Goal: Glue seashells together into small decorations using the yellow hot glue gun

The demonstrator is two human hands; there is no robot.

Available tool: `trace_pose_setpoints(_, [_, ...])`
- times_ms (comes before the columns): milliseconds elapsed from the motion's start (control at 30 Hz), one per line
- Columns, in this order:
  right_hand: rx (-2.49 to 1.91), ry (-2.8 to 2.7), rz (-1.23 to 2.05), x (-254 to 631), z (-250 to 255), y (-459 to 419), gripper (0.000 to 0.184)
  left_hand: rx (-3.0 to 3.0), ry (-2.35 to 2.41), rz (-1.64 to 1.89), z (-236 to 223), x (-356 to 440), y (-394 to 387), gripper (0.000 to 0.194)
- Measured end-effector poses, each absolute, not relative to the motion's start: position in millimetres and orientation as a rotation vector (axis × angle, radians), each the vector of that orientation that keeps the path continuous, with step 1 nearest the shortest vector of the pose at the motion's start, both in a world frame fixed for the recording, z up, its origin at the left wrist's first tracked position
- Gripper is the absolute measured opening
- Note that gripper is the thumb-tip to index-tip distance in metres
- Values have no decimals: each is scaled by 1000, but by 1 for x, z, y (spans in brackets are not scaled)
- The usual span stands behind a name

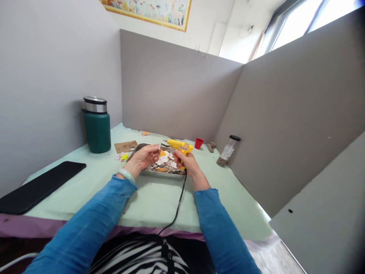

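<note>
My right hand (186, 164) is closed round the grip of a yellow glue gun (179, 145), its nozzle aimed left. A black cord (179, 203) runs from the gun toward my lap. My left hand (144, 156) pinches a small pale piece (159, 146), perhaps a shell, just in front of the nozzle. Both hands hover over a shallow metal tray (162, 173) filled with white, orange and brown bits. A pale bangle sits on my left wrist.
On the mint-green table cover (154, 198) stand a dark green flask (97, 125) at the back left, a red cup (199, 143) and a tilted clear jar (228, 151) at the right. A black flat pad (37, 186) lies left. A brown card (126, 146) lies behind the tray. Grey partitions enclose the desk.
</note>
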State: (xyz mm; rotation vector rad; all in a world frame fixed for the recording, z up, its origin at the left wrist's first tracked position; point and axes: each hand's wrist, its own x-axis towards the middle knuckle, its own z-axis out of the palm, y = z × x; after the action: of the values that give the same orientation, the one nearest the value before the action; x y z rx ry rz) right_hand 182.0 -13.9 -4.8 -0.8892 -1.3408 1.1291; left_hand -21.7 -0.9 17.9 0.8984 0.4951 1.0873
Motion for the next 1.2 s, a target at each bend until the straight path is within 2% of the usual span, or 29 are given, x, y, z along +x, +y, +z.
trace_pose_setpoints(133, [-953, -1311, 944, 180, -8, -8, 32, 983, 616, 1095, 19, -18, -2, 17])
trace_pose_setpoints(333, [-1469, -1589, 415, 176, -12, 2, 23, 1047, 714, 1140, 18, -15, 0, 19])
trace_pose_setpoints(567, [-1801, -1840, 143, 160, -5, 15, 42, 870, 737, 1298, 13, -18, 10, 16])
trace_pose_setpoints(667, [-1898, -1918, 126, 153, -4, 18, 43, 844, 755, 1306, 13, -18, 10, 15])
trace_pose_setpoints(800, [-1792, -1850, 250, 157, -7, 20, 35, 867, 746, 1285, 13, -17, 9, 17])
trace_pose_setpoints(933, [-1355, -1560, 788, 169, -7, 12, 21, 941, 725, 1256, 11, -16, 7, 22])
trace_pose_setpoints(1033, [-1028, -1360, 1116, 174, -5, 3, 28, 1020, 736, 1224, 9, -12, 5, 27])
trace_pose_setpoints(1200, [-711, -1171, 1347, 168, -1, -6, 40, 1142, 737, 1176, 5, -6, 2, 31])
